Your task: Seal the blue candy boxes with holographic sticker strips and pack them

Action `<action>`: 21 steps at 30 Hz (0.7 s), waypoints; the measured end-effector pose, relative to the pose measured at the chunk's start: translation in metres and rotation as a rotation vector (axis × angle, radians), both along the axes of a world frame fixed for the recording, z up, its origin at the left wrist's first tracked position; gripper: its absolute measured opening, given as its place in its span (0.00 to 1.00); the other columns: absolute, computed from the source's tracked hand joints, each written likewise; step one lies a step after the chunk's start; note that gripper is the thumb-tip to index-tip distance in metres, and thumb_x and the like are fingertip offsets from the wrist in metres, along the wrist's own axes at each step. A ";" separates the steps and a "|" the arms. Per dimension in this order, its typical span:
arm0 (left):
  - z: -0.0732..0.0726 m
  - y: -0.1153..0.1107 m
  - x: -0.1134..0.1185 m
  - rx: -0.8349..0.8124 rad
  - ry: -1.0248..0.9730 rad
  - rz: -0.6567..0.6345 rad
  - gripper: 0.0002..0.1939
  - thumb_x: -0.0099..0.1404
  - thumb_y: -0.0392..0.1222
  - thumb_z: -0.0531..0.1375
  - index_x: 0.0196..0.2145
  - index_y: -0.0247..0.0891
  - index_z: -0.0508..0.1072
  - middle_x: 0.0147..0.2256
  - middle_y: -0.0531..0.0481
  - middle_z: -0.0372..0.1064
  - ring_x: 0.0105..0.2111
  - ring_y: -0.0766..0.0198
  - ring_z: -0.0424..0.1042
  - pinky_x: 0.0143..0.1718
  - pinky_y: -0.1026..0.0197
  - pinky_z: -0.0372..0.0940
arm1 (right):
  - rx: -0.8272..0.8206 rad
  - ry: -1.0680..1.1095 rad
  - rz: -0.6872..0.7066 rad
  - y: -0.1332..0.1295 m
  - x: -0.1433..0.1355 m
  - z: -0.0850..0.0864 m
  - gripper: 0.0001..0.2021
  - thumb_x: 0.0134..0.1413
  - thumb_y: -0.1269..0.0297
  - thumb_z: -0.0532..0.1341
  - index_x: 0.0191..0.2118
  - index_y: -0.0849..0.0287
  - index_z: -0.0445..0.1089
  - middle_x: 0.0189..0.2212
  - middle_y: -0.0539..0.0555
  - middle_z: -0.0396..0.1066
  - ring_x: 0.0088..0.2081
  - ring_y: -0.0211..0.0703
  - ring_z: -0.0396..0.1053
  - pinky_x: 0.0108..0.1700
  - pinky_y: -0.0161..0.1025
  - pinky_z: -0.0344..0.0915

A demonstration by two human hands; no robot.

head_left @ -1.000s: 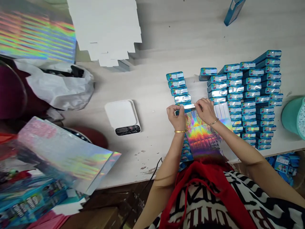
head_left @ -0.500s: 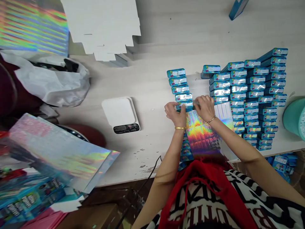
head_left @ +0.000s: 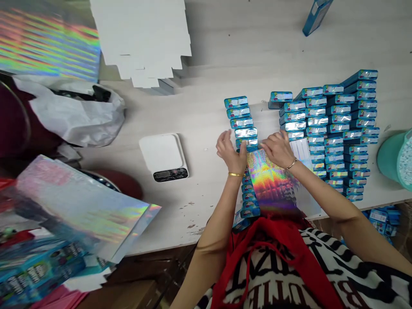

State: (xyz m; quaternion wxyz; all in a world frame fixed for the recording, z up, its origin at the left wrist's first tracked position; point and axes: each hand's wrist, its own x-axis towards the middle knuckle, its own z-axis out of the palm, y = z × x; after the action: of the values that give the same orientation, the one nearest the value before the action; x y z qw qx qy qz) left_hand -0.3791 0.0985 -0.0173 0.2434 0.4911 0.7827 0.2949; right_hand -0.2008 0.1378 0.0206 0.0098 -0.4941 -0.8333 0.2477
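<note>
A slanting row of small blue boxes (head_left: 238,112) runs down the white table toward my body. My left hand (head_left: 231,153) is beside this row, its thumb near one box and its fingers apart, holding nothing visible. A shiny rainbow sheet (head_left: 272,180) lies between my forearms, over part of the row's right side. At its upper edge is my right hand (head_left: 277,148), fingers curled; anything between the fingertips is too small to make out. Under my right wrist lies a pale sticker sheet (head_left: 301,150). Several columns of blue boxes (head_left: 317,111) stand to the right.
A white scale (head_left: 162,154) sits left of my hands. White card stacks (head_left: 141,38), a white bag (head_left: 83,116) and loose foil sheets (head_left: 83,201) are farther left. One blue box (head_left: 317,17) lies at the back, and a teal bucket (head_left: 391,156) stands at the right edge.
My left hand has moved slightly left off the box row and its fingers have spread. My right hand remains by the sheet's upper edge. The whole view has shifted a little.
</note>
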 end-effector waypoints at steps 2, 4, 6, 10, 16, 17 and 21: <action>0.016 -0.001 0.017 0.061 0.060 -0.271 0.21 0.70 0.52 0.55 0.56 0.42 0.69 0.56 0.38 0.67 0.60 0.47 0.62 0.58 0.46 0.55 | 0.030 0.001 -0.010 0.002 0.019 0.009 0.19 0.71 0.61 0.45 0.47 0.58 0.74 0.39 0.59 0.73 0.46 0.53 0.62 0.60 0.54 0.45; 0.025 -0.001 0.038 0.035 0.102 -0.505 0.18 0.71 0.51 0.54 0.53 0.42 0.71 0.53 0.39 0.69 0.57 0.48 0.63 0.56 0.46 0.54 | 0.042 0.000 -0.014 0.001 0.038 0.014 0.19 0.70 0.63 0.46 0.50 0.58 0.72 0.40 0.60 0.72 0.47 0.54 0.62 0.56 0.52 0.50; 0.026 0.000 0.055 -0.036 0.148 -0.639 0.15 0.71 0.48 0.54 0.48 0.41 0.74 0.48 0.39 0.72 0.53 0.48 0.66 0.54 0.46 0.54 | 0.069 -0.010 -0.024 -0.004 0.056 0.016 0.18 0.69 0.63 0.48 0.52 0.58 0.72 0.45 0.61 0.72 0.48 0.55 0.61 0.52 0.50 0.53; 0.021 -0.002 0.067 -0.112 0.141 -0.726 0.14 0.73 0.44 0.51 0.36 0.40 0.74 0.37 0.43 0.73 0.43 0.52 0.68 0.50 0.47 0.53 | 0.134 -0.041 -0.025 -0.016 0.076 0.014 0.17 0.70 0.58 0.48 0.47 0.56 0.73 0.45 0.59 0.71 0.48 0.53 0.60 0.52 0.49 0.52; 0.032 -0.007 0.075 -0.014 0.186 -0.779 0.14 0.72 0.40 0.51 0.44 0.43 0.76 0.43 0.43 0.72 0.45 0.52 0.67 0.48 0.48 0.54 | 0.090 -0.067 -0.040 -0.024 0.087 0.014 0.19 0.71 0.60 0.46 0.37 0.58 0.72 0.36 0.58 0.71 0.42 0.51 0.61 0.48 0.47 0.51; 0.034 -0.008 0.079 -0.003 0.191 -0.794 0.14 0.72 0.39 0.51 0.45 0.44 0.76 0.44 0.42 0.73 0.45 0.52 0.67 0.47 0.49 0.55 | 0.085 -0.076 -0.052 -0.024 0.088 0.014 0.19 0.70 0.61 0.46 0.37 0.58 0.72 0.36 0.59 0.72 0.42 0.51 0.61 0.47 0.47 0.50; 0.037 -0.015 0.097 0.041 0.204 -0.785 0.16 0.72 0.37 0.50 0.48 0.43 0.76 0.50 0.41 0.73 0.45 0.52 0.68 0.43 0.50 0.57 | 0.089 -0.113 -0.071 -0.022 0.097 0.018 0.18 0.70 0.61 0.47 0.36 0.59 0.72 0.35 0.60 0.72 0.41 0.52 0.61 0.44 0.46 0.49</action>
State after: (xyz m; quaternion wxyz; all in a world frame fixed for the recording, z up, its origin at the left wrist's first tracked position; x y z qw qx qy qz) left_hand -0.2819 0.0833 0.0197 0.2486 0.7840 0.5500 0.1451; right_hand -0.1039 0.1159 0.0385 -0.0067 -0.5356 -0.8247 0.1817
